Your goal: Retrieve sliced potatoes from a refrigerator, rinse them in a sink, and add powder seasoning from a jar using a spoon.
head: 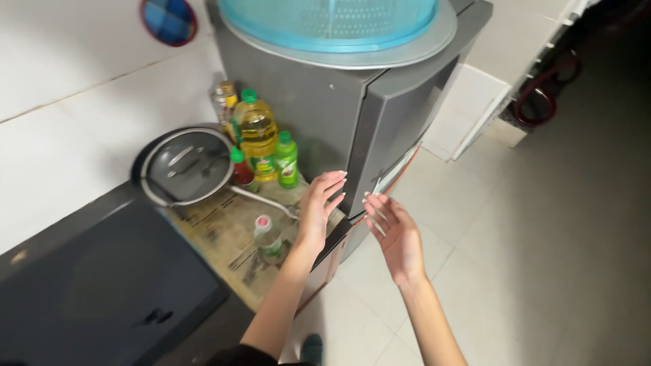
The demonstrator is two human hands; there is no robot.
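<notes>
Far left: dark flat appliance top [102,285], nothing on it that I can make out. Next over, a worn counter [224,234] against the white wall [74,142]. On it a lidded pan [186,165], its long handle running right toward the person's forearm. Behind the pan, a cluster of bottles: big yellow oil bottle [258,139] with green cap, a small green bottle [287,161] just beside it, a red-sauce bottle [242,171] in front, one more partly hidden at the back. A small clear bottle with a pink cap [268,237] stands near the counter edge, just left of the left wrist. Left hand [319,207]: empty, fingers straight and slightly spread, tips up against the front corner of the grey fridge [352,115]; can't tell if they actually touch it. The fridge door [407,129] stands slightly ajar, edge and seal showing. Right hand [397,234]: also empty, palm open, fingers loosely spread, tips just beside the lower door edge, the edge sitting right above and ahead of them; contact unclear. Both hands flank that door edge, left on the body side, right on the door side. On top of the fridge, a round metal tray [434,37] carrying a turquoise mesh basket [332,24]. Right of that: pale tiled floor [515,230].
</notes>
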